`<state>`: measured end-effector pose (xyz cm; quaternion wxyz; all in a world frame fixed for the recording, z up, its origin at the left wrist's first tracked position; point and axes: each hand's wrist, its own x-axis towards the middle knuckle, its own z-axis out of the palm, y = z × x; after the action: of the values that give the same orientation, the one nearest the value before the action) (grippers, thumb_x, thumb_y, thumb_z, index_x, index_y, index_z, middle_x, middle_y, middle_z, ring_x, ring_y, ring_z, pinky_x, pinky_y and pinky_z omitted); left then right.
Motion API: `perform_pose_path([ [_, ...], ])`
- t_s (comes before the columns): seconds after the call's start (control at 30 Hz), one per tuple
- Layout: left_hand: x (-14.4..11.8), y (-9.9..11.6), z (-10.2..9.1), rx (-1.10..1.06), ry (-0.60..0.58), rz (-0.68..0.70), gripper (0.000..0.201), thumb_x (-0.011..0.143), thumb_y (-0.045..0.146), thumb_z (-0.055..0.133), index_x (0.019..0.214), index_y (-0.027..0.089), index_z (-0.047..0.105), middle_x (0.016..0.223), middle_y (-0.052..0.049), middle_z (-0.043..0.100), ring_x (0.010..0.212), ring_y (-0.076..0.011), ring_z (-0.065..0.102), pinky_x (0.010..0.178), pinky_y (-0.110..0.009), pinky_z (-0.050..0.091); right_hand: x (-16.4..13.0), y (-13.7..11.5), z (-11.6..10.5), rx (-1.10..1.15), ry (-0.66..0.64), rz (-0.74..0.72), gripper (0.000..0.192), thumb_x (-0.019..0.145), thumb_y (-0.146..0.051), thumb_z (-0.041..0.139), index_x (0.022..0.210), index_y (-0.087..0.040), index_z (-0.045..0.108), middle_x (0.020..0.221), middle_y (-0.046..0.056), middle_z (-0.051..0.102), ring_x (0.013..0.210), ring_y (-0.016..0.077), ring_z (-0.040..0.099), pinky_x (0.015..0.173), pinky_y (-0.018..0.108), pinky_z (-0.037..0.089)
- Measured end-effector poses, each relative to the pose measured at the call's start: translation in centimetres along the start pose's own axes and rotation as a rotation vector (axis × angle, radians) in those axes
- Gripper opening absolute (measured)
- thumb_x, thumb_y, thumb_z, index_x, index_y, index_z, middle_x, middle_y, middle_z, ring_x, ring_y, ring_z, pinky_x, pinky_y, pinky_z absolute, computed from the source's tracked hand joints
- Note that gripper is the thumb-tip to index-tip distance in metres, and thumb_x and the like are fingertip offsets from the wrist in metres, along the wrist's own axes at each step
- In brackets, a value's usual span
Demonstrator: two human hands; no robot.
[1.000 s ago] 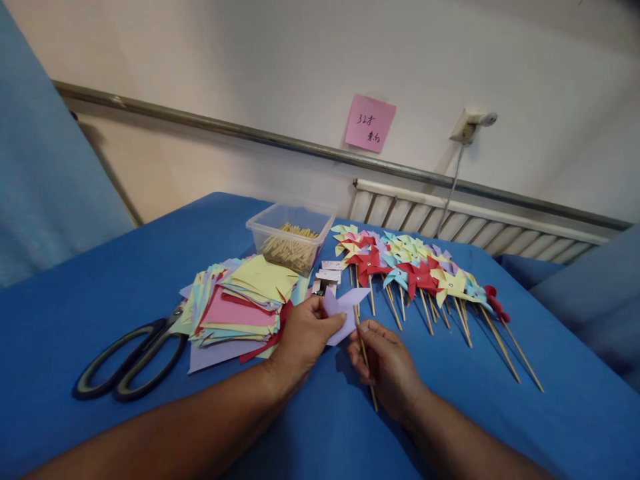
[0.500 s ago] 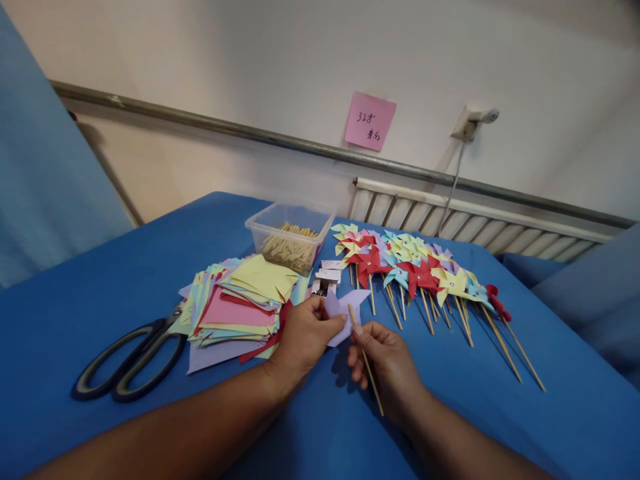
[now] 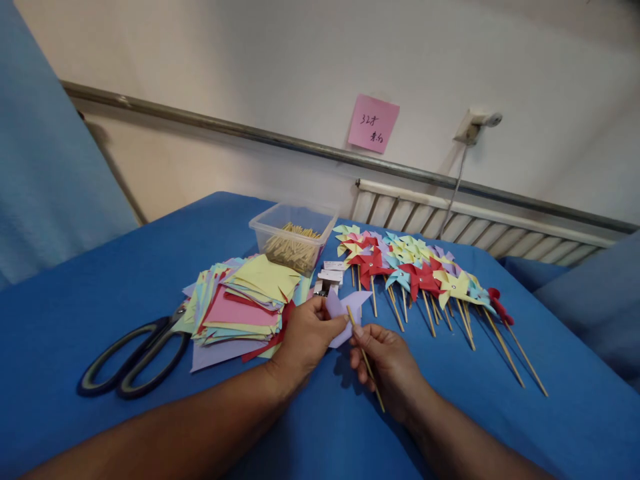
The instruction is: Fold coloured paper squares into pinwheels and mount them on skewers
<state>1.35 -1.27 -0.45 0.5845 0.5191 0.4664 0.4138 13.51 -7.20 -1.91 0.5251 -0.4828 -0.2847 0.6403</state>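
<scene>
In my left hand (image 3: 310, 333) is a folded purple paper pinwheel (image 3: 345, 308), pinched between thumb and fingers. My right hand (image 3: 383, 357) grips a thin wooden stick (image 3: 370, 375); the stick's upper end lies against the pinwheel's middle. Whether a pin joins the two cannot be made out. Just beyond my left hand sit small open white boxes (image 3: 331, 272) with something shiny in the nearer one. A stack of coloured paper sheets (image 3: 245, 307) lies left of my hands.
Black-handled scissors (image 3: 137, 353) lie at the left of the blue table (image 3: 150, 253). A clear plastic tub (image 3: 285, 237) of short sticks stands behind the paper. Several finished pinwheels (image 3: 420, 273) are spread at the right. A radiator (image 3: 425, 210) and metal rail (image 3: 225, 133) run along the wall.
The whole view has shifted slightly. My hands keep the same hold, with the stick still against the purple pinwheel.
</scene>
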Motion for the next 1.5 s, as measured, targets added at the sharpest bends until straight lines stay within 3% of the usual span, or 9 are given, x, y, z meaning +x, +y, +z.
perform_pose_path([
  [1.5, 0.12, 0.51, 0.05, -0.034, 0.034, -0.043, 0.027, 0.055, 0.027, 0.073, 0.076, 0.012, 0.063, 0.064, -0.002, 0.066, 0.053, -0.0133, 0.056, 0.048, -0.022, 0.04, 0.05, 0.2, 0.24, -0.062, 0.074, -0.075, 0.041, 0.064, -0.047, 0.073, 0.062, -0.018, 0.045, 0.043, -0.007, 0.055, 0.026, 0.0035, 0.038, 0.026, 0.013, 0.02],
])
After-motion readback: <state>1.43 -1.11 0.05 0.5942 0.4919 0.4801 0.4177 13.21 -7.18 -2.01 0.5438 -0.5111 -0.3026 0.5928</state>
